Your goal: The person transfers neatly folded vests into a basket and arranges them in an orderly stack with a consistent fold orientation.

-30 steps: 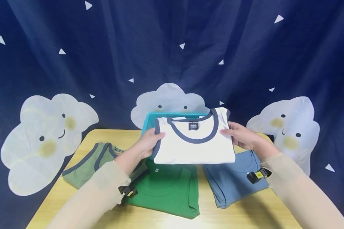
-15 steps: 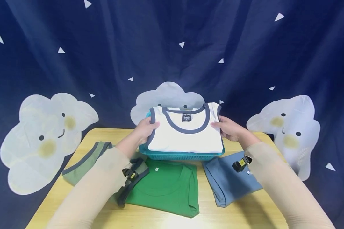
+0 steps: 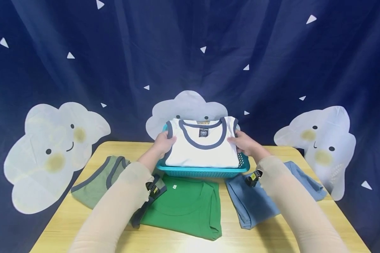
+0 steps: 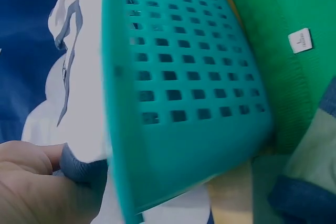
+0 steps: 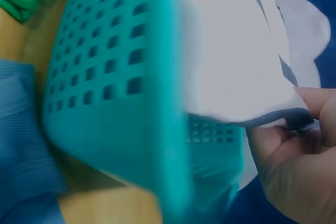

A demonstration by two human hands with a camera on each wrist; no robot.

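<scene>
Closest to me, the green shirt [image 3: 183, 211] lies folded on the table [image 3: 228, 244], with the blue one [image 3: 251, 205] to the person's right and the olive one [image 3: 96, 182] to the left, partly behind a sleeve. Those three are outside the basket [image 3: 202, 172], so I'd count them as left to do, if all are meant for it.

Just beyond stands the basket, and over its mouth is the white shirt [image 3: 206, 156], folded, neckline at the far side. The left hand [image 3: 164, 143] pinches one side edge, the right hand [image 3: 245, 143] the other, thumbs on top. I'd call this one nearly placed, not released; whether it touches the bottom, or what lies beneath, I can't tell. Behind hangs the curtain [image 3: 177, 52].
</scene>
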